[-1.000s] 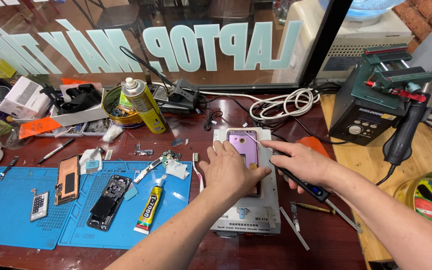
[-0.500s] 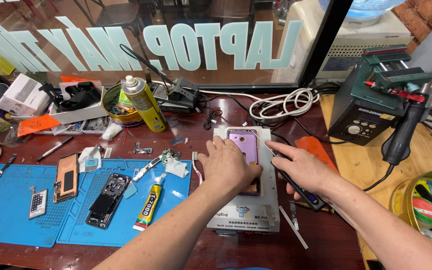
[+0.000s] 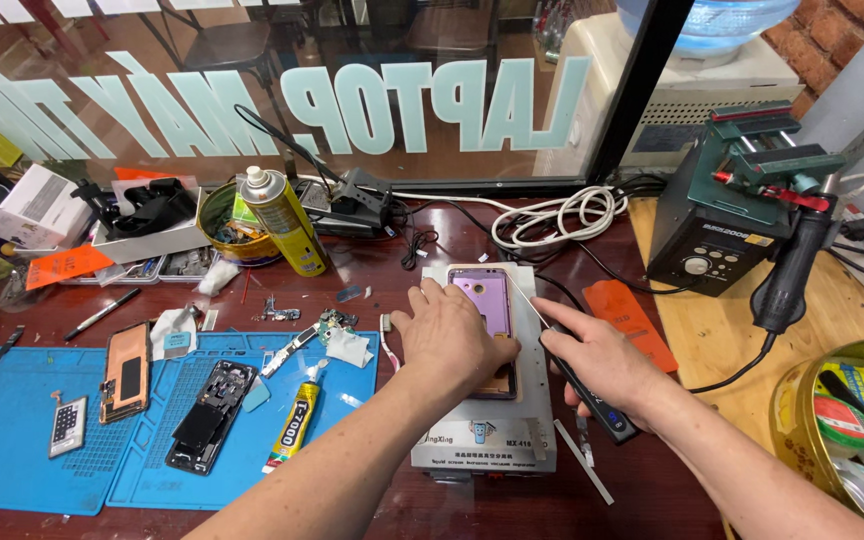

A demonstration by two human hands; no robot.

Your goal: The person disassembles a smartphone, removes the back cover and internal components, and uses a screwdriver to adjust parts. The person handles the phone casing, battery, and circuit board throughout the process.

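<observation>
Hands first: left hand lies flat, fingers spread, pressing the purple phone onto the white heating plate near the bench's front edge. Right hand has closed around a dark slim tool, its thin tip at the phone's right side; a second ago it lay flatter on the plate, so prying looks underway now. Further left, on the blue mat: glue tube, dismantled phone. Yellow spray can stands behind, hot-air station at the right edge.
</observation>
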